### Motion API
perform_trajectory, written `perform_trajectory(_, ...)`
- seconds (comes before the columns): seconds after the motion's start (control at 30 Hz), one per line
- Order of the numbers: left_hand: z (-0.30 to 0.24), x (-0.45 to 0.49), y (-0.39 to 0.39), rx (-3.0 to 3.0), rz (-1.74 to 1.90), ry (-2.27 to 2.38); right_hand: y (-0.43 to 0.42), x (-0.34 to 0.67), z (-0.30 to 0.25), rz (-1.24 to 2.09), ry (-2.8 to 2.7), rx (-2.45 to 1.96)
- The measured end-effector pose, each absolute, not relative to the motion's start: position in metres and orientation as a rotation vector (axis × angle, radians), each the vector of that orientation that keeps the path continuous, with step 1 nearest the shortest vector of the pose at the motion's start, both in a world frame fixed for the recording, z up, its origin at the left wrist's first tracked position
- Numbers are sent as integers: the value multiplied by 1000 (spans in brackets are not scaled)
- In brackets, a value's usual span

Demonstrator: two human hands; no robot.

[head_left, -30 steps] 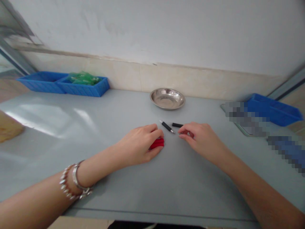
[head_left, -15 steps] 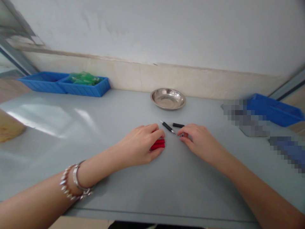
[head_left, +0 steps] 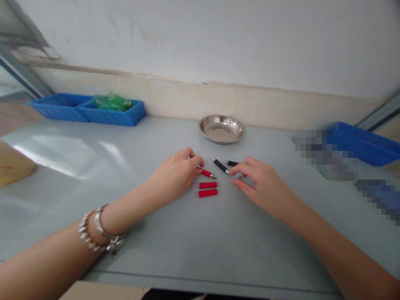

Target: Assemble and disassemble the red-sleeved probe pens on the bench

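My left hand [head_left: 183,168] is closed, thumb and fingers pinching the rear of a red pen barrel [head_left: 205,171] with a silver tip. Two more red pen barrels [head_left: 208,185] lie side by side on the table just below it, clear ends to the left, without silver tips. My right hand [head_left: 251,177] is curled, with thumb and index fingertip slightly apart. A small silver pen tip [head_left: 240,178] shows within its fingers, mostly hidden. Beside the right fingertips lies a black pen barrel [head_left: 221,166] with a silver tip; another black barrel [head_left: 233,163] is partly covered by the hand.
A round steel dish [head_left: 221,130] stands against the wall. Blue bins [head_left: 109,118] sit at the back left, one with green plastic in it. Another blue bin [head_left: 365,143] and blurred-out items are on the right. Something yellowish [head_left: 14,164] lies at the left edge.
My left hand has lifted off the red barrels and moved up and left, now pinching one that has a silver tip; two lie uncovered. My right thumb and index finger have parted a little.
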State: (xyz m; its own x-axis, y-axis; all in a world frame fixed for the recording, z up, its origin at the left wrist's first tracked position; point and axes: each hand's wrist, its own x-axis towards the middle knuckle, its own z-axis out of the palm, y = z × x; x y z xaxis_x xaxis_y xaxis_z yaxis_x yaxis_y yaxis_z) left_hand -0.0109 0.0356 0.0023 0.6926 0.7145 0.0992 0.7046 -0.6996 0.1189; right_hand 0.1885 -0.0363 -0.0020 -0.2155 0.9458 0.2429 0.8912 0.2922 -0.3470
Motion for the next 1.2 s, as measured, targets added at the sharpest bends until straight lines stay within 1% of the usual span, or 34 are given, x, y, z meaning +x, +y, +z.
perform_trajectory(0.17,3,-11,34,2835,180,1152,-39,186,-1,213,-2237,-1555)
perform_trajectory(0.3,0,-12,36,2907,161,1138,-43,182,-3,319,-2338,-1464)
perform_trajectory(0.5,3,-9,30,3079,132,1224,-46,175,-4,468,-2423,-1464)
perform_trajectory(0.67,12,-4,15,3113,255,1165,-44,174,-5,431,-2402,-1500)
perform_trajectory(0.83,13,-3,10,3022,352,976,-44,173,-2,343,-2205,-1536)
perform_trajectory(1.03,11,-3,10,2962,506,916,-44,173,1,283,-1983,-1682)
perform_trajectory(1.2,10,-4,7,2933,635,865,-43,175,2,334,-1927,-1666)
